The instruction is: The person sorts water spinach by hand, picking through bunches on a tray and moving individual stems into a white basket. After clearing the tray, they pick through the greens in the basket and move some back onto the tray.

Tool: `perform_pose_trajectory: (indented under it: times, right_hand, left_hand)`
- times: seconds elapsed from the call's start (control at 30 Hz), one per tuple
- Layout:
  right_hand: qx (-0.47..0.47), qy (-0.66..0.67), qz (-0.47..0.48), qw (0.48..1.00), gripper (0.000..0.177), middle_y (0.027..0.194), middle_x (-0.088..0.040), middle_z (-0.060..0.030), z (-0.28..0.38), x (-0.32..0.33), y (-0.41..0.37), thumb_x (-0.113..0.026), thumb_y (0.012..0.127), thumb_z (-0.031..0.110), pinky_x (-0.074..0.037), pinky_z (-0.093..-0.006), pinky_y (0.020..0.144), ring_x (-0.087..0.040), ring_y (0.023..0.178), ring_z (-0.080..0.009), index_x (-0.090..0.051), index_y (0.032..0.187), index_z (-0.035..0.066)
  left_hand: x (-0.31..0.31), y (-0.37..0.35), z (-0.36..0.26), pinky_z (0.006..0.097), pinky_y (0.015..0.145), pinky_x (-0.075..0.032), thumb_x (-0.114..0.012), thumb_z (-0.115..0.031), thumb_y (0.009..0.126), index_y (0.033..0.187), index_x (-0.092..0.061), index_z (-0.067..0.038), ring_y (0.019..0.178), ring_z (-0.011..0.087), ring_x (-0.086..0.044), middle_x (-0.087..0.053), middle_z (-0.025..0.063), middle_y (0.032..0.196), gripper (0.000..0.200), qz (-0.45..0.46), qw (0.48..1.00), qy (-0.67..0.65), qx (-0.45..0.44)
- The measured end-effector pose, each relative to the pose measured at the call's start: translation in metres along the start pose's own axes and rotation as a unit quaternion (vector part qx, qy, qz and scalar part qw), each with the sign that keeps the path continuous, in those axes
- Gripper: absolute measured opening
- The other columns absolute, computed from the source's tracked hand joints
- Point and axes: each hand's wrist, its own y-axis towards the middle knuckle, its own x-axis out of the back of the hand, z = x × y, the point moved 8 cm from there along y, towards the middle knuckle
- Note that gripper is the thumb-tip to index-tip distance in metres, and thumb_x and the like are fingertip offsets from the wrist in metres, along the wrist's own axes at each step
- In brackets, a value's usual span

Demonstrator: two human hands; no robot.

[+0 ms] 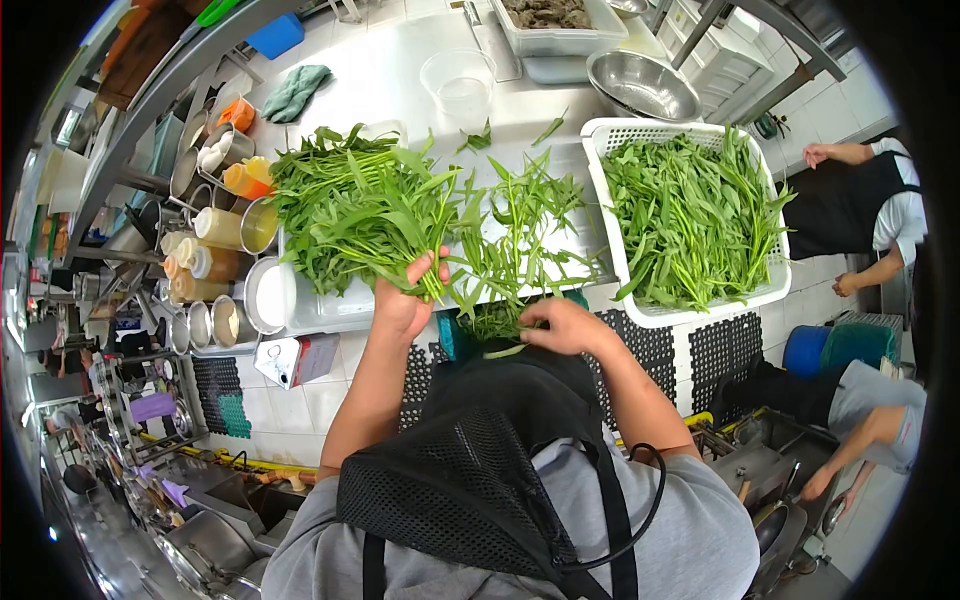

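Observation:
My left hand (408,300) is closed around the stem ends of a bunch of leafy greens (385,215), over the left part of the steel counter. More greens lie under and behind that bunch in a pale tray (330,312). My right hand (560,325) is at the counter's front edge with its fingers curled, close to loose greens (485,322) in a green-rimmed container below the edge. Whether its fingertips hold anything is too small to tell. Loose stems (530,215) are scattered on the counter between the tray and a white basket (602,225) full of greens.
A clear round container (458,85), a green cloth (295,92) and a steel colander (645,88) stand farther back. Sauce bottles (218,228) and metal bowls line the left. On the right are a person in a black apron (830,205) and another person's arm (850,450).

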Motion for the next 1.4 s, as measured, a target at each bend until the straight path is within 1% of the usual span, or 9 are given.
perform_pose_trajectory:
  times: [0.1, 0.27, 0.4, 0.5, 0.67, 1.03, 1.1, 1.17, 1.4]
  right_hand:
    - [-0.117, -0.012, -0.146, 0.982, 0.026, 0.077, -0.066, -0.0166, 0.004, 0.034, 0.015, -0.062, 0.083, 0.027, -0.049, -0.0399, 0.067, -0.065, 0.073, -0.0295, -0.065, 0.086, 0.001]
    - [-0.116, -0.185, -0.252, 0.943, 0.024, 0.079, -0.065, -0.0190, -0.003, 0.045, 0.060, -0.062, 0.083, 0.026, -0.048, -0.0442, 0.066, -0.062, 0.073, -0.0380, -0.063, 0.083, 0.002]
    - [-0.075, -0.233, -0.295, 0.924, 0.024, 0.071, -0.063, -0.0150, -0.009, 0.045, 0.074, -0.067, 0.081, 0.026, -0.049, -0.0412, 0.064, -0.062, 0.066, -0.0303, -0.062, 0.082, 0.002]
    - [-0.065, 0.213, -0.276, 0.935, 0.018, 0.071, -0.060, -0.0015, -0.024, 0.050, 0.073, -0.072, 0.083, 0.017, -0.048, -0.0267, 0.056, -0.054, 0.060, -0.0088, -0.059, 0.082, 0.003]
    - [-0.031, 0.455, -0.194, 0.869, 0.010, 0.076, -0.063, -0.0027, 0.038, 0.042, 0.048, -0.065, 0.090, 0.013, -0.048, -0.0226, 0.053, -0.058, 0.063, -0.0093, -0.058, 0.088, 0.005]
    - [0.105, 0.056, -0.261, 0.958, 0.017, 0.075, -0.060, 0.0016, 0.099, 0.039, 0.027, -0.067, 0.086, 0.007, -0.044, -0.0212, 0.060, -0.050, 0.063, -0.0041, -0.064, 0.100, 0.001]
    - [0.053, 0.183, -0.200, 0.961, 0.020, 0.072, -0.061, -0.0001, 0.079, 0.033, 0.031, -0.066, 0.085, 0.009, -0.046, -0.0252, 0.059, -0.054, 0.063, -0.0072, -0.065, 0.104, 0.004]
    - [0.022, 0.171, -0.283, 0.944, 0.020, 0.070, -0.062, -0.0022, 0.031, 0.045, 0.040, -0.065, 0.085, 0.014, -0.046, -0.0255, 0.059, -0.055, 0.062, -0.0088, -0.065, 0.101, 0.003]
    - [-0.088, -0.088, -0.326, 0.937, 0.024, 0.073, -0.066, -0.0122, -0.012, 0.057, 0.063, -0.067, 0.082, 0.024, -0.050, -0.0376, 0.063, -0.063, 0.065, -0.0264, -0.063, 0.085, 0.001]
  left_hand:
    - [-0.002, 0.000, 0.008, 0.0330, 0.067, -0.047, -0.062, -0.003, 0.086, 0.119, -0.051, -0.005, 0.074, 0.0208, -0.054, -0.060, 0.0143, 0.099, 0.035, 0.013, 0.998, -0.054, 0.024]
    - [-0.006, -0.003, 0.013, 0.0331, 0.068, -0.044, -0.062, -0.002, 0.085, 0.117, -0.050, -0.006, 0.073, 0.0195, -0.052, -0.057, 0.0127, 0.097, 0.035, 0.053, 0.996, -0.063, 0.040]
    - [-0.008, -0.006, 0.008, 0.0324, 0.064, -0.042, -0.063, 0.002, 0.082, 0.113, -0.051, -0.006, 0.071, 0.0174, -0.051, -0.056, 0.0095, 0.091, 0.034, 0.070, 0.997, -0.019, 0.024]
    - [-0.006, -0.007, 0.005, 0.0309, 0.062, -0.042, -0.063, 0.004, 0.081, 0.111, -0.052, -0.005, 0.069, 0.0163, -0.052, -0.056, 0.0078, 0.089, 0.034, 0.047, 0.999, -0.003, 0.014]
    - [-0.008, 0.000, 0.010, 0.0310, 0.068, -0.050, -0.067, 0.001, 0.081, 0.106, -0.057, -0.003, 0.081, 0.0187, -0.062, -0.063, 0.0082, 0.088, 0.028, -0.019, 0.999, 0.036, -0.026]
    - [-0.039, 0.004, 0.021, 0.0321, 0.072, -0.054, -0.069, 0.003, 0.080, 0.109, -0.057, -0.001, 0.081, 0.0195, -0.063, -0.064, 0.0078, 0.096, 0.031, 0.007, 0.991, 0.112, -0.067]
    - [-0.028, 0.006, 0.012, 0.0311, 0.066, -0.054, -0.070, 0.002, 0.079, 0.109, -0.057, -0.001, 0.074, 0.0206, -0.064, -0.064, 0.0088, 0.093, 0.032, -0.005, 0.995, 0.102, 0.004]
    - [-0.009, 0.010, -0.011, 0.0320, 0.063, -0.054, -0.070, 0.000, 0.079, 0.109, -0.057, -0.001, 0.069, 0.0213, -0.063, -0.064, 0.0101, 0.091, 0.032, -0.067, 0.995, 0.066, -0.036]
    - [0.006, -0.004, -0.037, 0.0325, 0.058, -0.050, -0.068, -0.004, 0.082, 0.109, -0.057, -0.003, 0.067, 0.0192, -0.059, -0.063, 0.0106, 0.090, 0.029, -0.060, 0.994, 0.054, -0.072]
